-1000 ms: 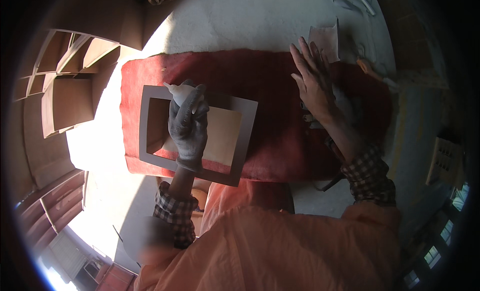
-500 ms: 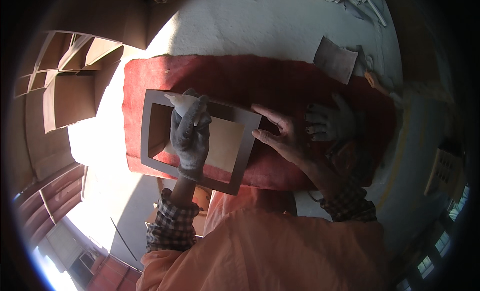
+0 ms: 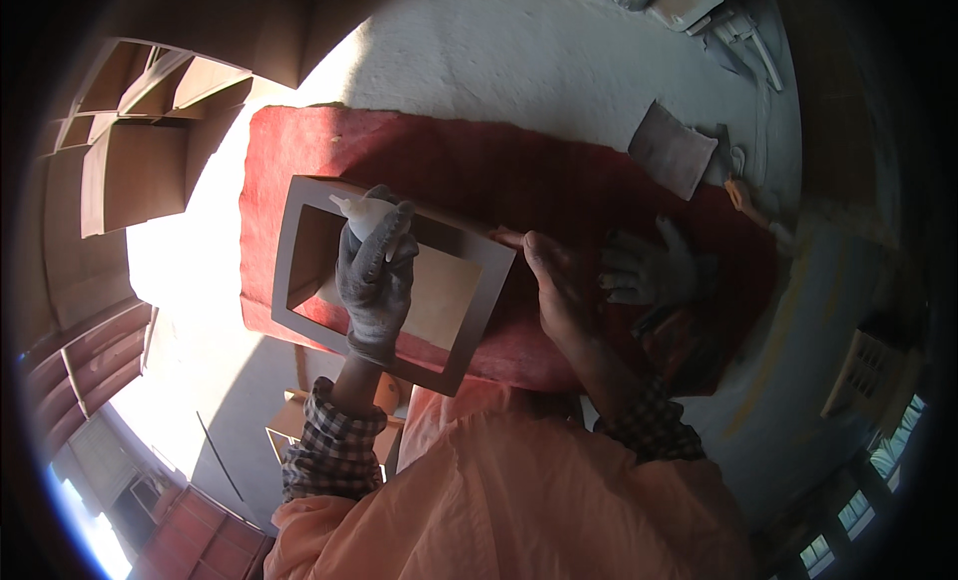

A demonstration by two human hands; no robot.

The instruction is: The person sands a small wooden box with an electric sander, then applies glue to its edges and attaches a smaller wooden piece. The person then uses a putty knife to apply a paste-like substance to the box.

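Observation:
My left hand [image 3: 377, 291], in a grey work glove, is closed around a small white squeeze bottle [image 3: 367, 217] with its pointed nozzle toward the upper left. It is above an open wooden box frame [image 3: 461, 343] with a grey-brown rim and a lighter inside. My bare right hand [image 3: 559, 293] is at the frame's right side, fingers stretched out and thumb raised. Its fingertips reach the upper right corner; I cannot tell whether they touch it. Beneath the frame lies a red cloth [image 3: 299, 136]. An off-hand grey glove [image 3: 649, 266] rests on the cloth to the right.
A grey sheet, perhaps sandpaper [image 3: 671, 149], lies at the cloth's far right edge, near an orange-handled tool [image 3: 746, 199]. Further tools [image 3: 738, 36] sit at the far right of the white table [image 3: 479, 61]. Wooden compartment units [image 3: 145, 171] stand at the left.
My right hand has turned edge-on and moved slightly left and down along the frame's right side. My left hand still holds the bottle; the frame has shifted slightly left in view.

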